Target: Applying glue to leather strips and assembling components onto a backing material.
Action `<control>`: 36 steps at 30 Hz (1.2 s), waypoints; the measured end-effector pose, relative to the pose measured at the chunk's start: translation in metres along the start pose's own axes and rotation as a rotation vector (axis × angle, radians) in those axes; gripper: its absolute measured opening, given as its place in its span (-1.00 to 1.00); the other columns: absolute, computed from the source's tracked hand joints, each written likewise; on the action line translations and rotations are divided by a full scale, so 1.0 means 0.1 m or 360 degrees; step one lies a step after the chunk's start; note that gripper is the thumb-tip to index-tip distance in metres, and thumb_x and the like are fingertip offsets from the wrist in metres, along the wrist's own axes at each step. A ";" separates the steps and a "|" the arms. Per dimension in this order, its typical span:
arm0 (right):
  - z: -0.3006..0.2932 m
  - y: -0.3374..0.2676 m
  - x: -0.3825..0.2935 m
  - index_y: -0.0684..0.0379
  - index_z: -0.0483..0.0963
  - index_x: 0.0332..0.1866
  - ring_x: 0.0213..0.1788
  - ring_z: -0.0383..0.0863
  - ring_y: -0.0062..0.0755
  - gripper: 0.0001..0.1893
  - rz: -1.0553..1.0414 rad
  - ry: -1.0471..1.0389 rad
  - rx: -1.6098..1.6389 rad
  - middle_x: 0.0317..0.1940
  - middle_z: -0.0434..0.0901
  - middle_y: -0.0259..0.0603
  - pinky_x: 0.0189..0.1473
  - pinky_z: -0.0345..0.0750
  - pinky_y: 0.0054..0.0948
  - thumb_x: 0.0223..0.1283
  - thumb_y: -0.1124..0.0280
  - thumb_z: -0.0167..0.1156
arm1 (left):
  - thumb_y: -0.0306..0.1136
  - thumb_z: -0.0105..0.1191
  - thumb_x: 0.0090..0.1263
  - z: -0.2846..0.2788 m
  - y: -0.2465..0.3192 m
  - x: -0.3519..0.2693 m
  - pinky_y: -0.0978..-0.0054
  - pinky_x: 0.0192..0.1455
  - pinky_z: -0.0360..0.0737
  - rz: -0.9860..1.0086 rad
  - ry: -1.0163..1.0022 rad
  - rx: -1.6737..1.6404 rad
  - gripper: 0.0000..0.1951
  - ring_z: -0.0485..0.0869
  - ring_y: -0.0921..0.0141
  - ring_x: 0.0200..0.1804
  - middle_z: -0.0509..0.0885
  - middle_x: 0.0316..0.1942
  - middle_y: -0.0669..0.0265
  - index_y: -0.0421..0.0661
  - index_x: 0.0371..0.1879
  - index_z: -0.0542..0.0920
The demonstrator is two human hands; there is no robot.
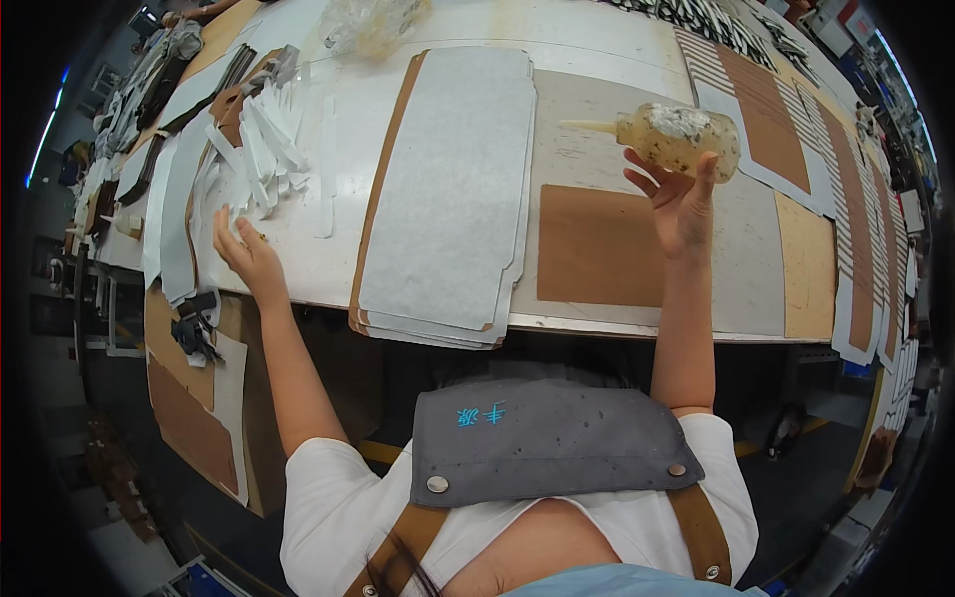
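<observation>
My right hand (683, 213) holds a cloudy plastic squeeze bottle (675, 138) on its side, its thin nozzle pointing left. The bottle is stained and has a whitish patch on it. Below it on the table lies a brown rectangular sheet (597, 246). To the left, my left hand (250, 254) is at the near end of a pile of white strips (268, 145), thumb and fingers apart, with nothing visible in it. Between my hands lies a stack of light grey panels (448, 186) with brown edges showing at its left side, reaching over the table's front edge.
A single white strip (328, 168) lies beside the pile. Rows of brown-and-white panels with striped edges (765, 127) cover the right side. A clear plastic bag (373, 22) sits at the back. Below the table's left end stands a cardboard box (261, 418).
</observation>
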State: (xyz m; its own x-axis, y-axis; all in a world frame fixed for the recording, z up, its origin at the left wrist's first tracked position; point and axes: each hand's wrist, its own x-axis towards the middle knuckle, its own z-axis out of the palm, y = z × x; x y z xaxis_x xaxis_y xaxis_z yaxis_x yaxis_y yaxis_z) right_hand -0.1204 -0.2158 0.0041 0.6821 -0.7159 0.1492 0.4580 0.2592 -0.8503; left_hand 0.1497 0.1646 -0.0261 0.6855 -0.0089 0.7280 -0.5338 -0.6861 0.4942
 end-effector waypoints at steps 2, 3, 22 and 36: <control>-0.04 0.04 0.01 0.25 0.20 0.18 -0.19 0.63 -0.15 -0.16 -0.0013 0.0025 -0.0190 -0.10 0.52 -0.04 -0.21 0.64 -0.38 0.00 -0.30 0.07 | -0.38 -0.16 0.40 0.03 0.18 -0.01 0.25 0.26 0.20 0.0246 -0.0056 -0.0097 -0.68 0.31 0.14 0.20 0.36 0.13 0.02 -0.24 0.07 0.37; -0.07 0.04 0.01 0.23 0.21 0.18 -0.24 0.63 -0.19 -0.18 0.0013 0.0058 -0.0159 -0.12 0.53 -0.08 -0.27 0.64 -0.40 0.02 -0.30 0.06 | -0.41 -0.14 0.38 0.05 0.26 -0.01 0.25 0.25 0.20 0.0334 -0.0083 -0.0119 -0.70 0.32 0.14 0.19 0.39 0.11 0.03 -0.24 0.06 0.38; -0.27 0.20 0.17 0.14 0.22 0.15 -0.31 0.63 -0.42 -0.31 -0.0154 0.0597 -0.0314 -0.13 0.53 -0.19 -0.41 0.63 -0.57 0.15 -0.26 -0.08 | -0.20 0.01 0.18 1.08 -1.44 1.77 0.18 0.02 0.47 -0.0038 -0.0820 0.0641 -0.66 0.56 0.10 -0.05 0.58 -0.15 0.05 0.04 -0.08 0.61; -0.12 0.23 0.24 0.07 0.15 0.22 -0.26 0.58 -0.55 -0.30 -0.0128 0.0737 -0.0386 0.02 0.48 -0.10 -0.44 0.59 -0.65 0.15 -0.26 -0.07 | -0.12 0.03 0.25 1.49 -1.43 2.04 0.23 -0.01 0.47 0.0053 -0.0429 0.1547 -0.62 0.53 0.16 -0.04 0.48 -0.09 0.09 0.01 0.00 0.52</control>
State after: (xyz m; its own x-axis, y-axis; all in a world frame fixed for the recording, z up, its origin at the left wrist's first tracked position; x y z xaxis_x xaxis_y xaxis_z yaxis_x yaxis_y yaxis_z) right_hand -0.1006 -0.2345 -0.0181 0.3020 -0.9529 0.0269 0.3162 0.0735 -0.9458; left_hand 0.4398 0.1526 -0.0191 0.8308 -0.1208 0.5433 -0.0021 -0.9768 -0.2139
